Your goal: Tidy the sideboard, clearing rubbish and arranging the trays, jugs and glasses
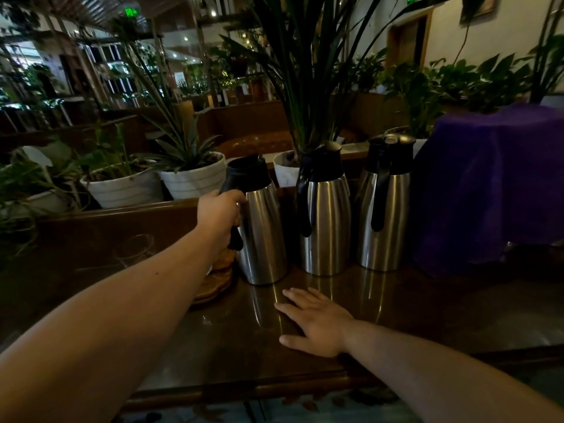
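Three steel jugs with black tops stand in a row on the dark sideboard (427, 315). My left hand (221, 213) grips the black handle of the left jug (262, 233), which leans slightly left. The middle jug (328, 227) and the right jug (384, 218) stand upright close beside it. My right hand (314, 322) lies flat on the sideboard top in front of the jugs, fingers spread, holding nothing. A clear glass (135, 250) stands left of my forearm. Wooden round trays or coasters (216, 283) lie stacked under my left wrist, partly hidden.
A purple cloth (488, 184) covers something bulky on the right end of the sideboard. White plant pots (195, 178) with leafy plants stand behind the sideboard's raised back edge. The sideboard's front edge (244, 389) runs close below my arms.
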